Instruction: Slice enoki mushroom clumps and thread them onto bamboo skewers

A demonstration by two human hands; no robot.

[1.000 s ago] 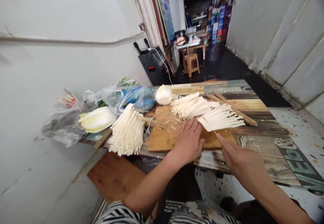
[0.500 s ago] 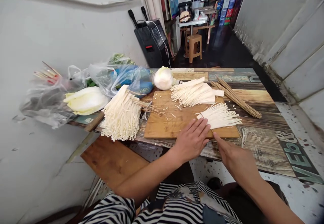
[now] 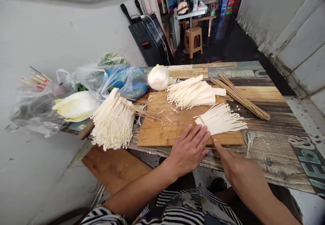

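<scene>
My left hand [image 3: 190,147] lies flat on the root end of a fanned enoki bunch [image 3: 222,119], fingers stretched out, near the front edge of the wooden cutting board [image 3: 157,133]. Just right of it, my right hand [image 3: 237,164] is closed around a thin wooden skewer, whose tip end shows at the bunch's base; most of it is hidden. More enoki [image 3: 193,92] lies at the back of the board. Left of the board rests a pile of skewered enoki [image 3: 114,121], its sticks reaching over the board.
Loose skewers [image 3: 241,98] lie right of the board. A round white vegetable [image 3: 158,78] sits behind it. At the left are a cabbage half [image 3: 76,105], plastic bags [image 3: 38,108] and a knife handle [image 3: 85,130]. Beyond the table stand a black speaker-like case [image 3: 149,38] and a stool [image 3: 193,42].
The view has shifted slightly, with the table nearer. Both hands keep nearly the same places at the base of the enoki bunch.
</scene>
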